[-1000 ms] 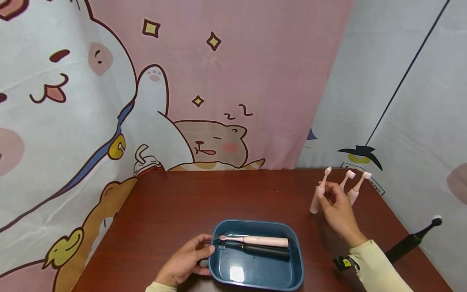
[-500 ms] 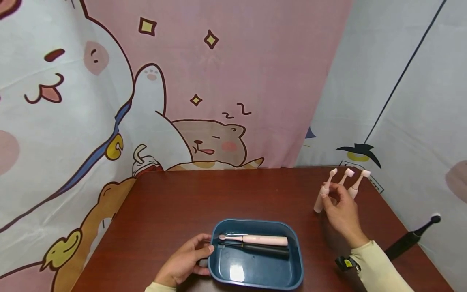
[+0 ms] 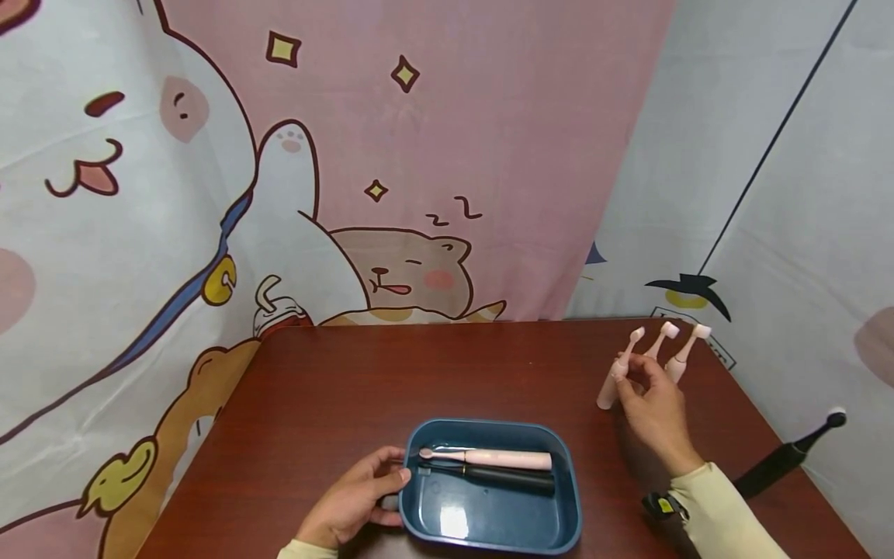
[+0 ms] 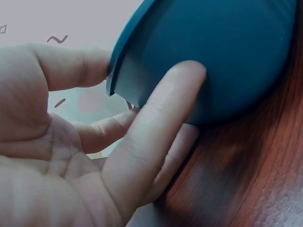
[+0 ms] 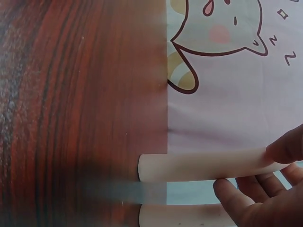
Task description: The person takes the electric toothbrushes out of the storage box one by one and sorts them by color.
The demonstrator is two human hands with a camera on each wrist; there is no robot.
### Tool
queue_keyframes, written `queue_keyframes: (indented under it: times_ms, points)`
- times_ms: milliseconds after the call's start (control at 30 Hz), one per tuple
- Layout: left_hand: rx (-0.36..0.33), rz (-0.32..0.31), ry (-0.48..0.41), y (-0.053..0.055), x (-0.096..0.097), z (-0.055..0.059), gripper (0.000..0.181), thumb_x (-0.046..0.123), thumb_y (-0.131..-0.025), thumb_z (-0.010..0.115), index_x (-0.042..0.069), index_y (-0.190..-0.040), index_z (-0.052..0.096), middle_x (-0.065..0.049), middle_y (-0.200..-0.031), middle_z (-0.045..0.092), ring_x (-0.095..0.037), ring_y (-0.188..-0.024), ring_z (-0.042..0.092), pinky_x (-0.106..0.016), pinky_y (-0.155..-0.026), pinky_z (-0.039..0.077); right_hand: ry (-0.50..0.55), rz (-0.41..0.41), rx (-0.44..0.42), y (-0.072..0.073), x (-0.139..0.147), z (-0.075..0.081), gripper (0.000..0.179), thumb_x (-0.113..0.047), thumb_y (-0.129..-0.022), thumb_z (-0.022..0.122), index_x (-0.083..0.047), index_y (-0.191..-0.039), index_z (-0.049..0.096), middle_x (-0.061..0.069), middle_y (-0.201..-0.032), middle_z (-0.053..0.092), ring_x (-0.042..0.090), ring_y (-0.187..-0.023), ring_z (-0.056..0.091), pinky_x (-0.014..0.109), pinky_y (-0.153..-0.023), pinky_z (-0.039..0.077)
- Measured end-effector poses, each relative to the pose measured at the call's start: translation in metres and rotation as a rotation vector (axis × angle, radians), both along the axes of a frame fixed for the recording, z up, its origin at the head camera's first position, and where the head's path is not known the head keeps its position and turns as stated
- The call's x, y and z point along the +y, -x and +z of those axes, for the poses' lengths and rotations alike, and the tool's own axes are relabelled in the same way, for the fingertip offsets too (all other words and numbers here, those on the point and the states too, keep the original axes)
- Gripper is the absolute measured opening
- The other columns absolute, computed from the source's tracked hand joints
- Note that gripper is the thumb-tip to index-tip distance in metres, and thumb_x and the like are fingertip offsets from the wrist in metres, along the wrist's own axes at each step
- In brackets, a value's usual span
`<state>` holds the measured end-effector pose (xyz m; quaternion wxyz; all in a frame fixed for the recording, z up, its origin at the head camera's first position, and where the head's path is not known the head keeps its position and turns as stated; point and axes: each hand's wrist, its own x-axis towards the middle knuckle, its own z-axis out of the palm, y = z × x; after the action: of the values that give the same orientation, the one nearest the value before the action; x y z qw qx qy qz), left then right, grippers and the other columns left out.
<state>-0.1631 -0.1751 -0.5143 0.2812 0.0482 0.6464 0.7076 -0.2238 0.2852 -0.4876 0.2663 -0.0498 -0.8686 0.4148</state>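
In the head view my right hand (image 3: 653, 400) pinches a pale pink electric toothbrush (image 3: 610, 388) by its upper handle. The toothbrush leans slightly, head up, its base close over the table. Just behind my fingers stand two more pink electric toothbrushes, a middle one (image 3: 662, 339) and a right one (image 3: 680, 363), partly hidden by the hand. The right wrist view shows the held handle (image 5: 203, 164) between thumb and fingers. My left hand (image 3: 356, 497) grips the left end of a blue plastic tray (image 3: 489, 548). Inside lie a pink electric toothbrush (image 3: 506, 460) and a black one (image 3: 506, 478).
A black electric toothbrush (image 3: 775, 470) stands upright at the right, beyond my right sleeve (image 3: 722, 508). Everything is on a dark red-brown wooden table (image 3: 419, 373). A cartoon-printed cloth (image 3: 524, 155) hangs along the table's back and sides.
My right hand and the pink toothbrush have shifted slightly right, toward the two standing ones, then dipped a little. My left hand and the tray stay put.
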Motion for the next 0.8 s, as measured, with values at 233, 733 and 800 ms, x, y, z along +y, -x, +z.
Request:
queue_keyframes:
  times_ms: [233,733,800]
  points:
    - [-0.004,0.01,0.001,0.0006,-0.0005,-0.0026,0.051,0.022,-0.099,0.06,-0.002,-0.139,0.039,-0.019,-0.123,0.055,-0.023,-0.093,0.065,-0.041,-0.065,0.061,-0.034,-0.019,-0.018,0.0011,-0.0016,-0.0009,0.035,-0.02,-0.096,0.066,-0.006,-0.127,0.061,0.012,-0.124,0.068,0.019,-0.105,0.066,0.003,-0.078,0.045]
    - [-0.008,-0.001,-0.01,0.0001,-0.0001,0.001,0.052,0.022,-0.099,0.06,-0.003,-0.139,0.038,-0.021,-0.122,0.054,-0.024,-0.093,0.065,-0.04,-0.066,0.061,-0.08,-0.056,0.025,0.0006,-0.0045,0.0027,0.037,-0.016,-0.094,0.067,-0.001,-0.127,0.061,0.02,-0.119,0.068,0.036,-0.103,0.069,-0.002,-0.074,0.039]
    - [-0.007,-0.003,-0.009,-0.0003,-0.0003,0.0014,0.052,0.022,-0.099,0.06,-0.004,-0.138,0.038,-0.021,-0.122,0.054,-0.024,-0.093,0.065,-0.04,-0.066,0.061,-0.084,-0.058,0.02,-0.0003,-0.0045,0.0034,0.037,-0.017,-0.094,0.067,-0.001,-0.127,0.061,0.02,-0.119,0.068,0.036,-0.103,0.069,-0.003,-0.074,0.037]
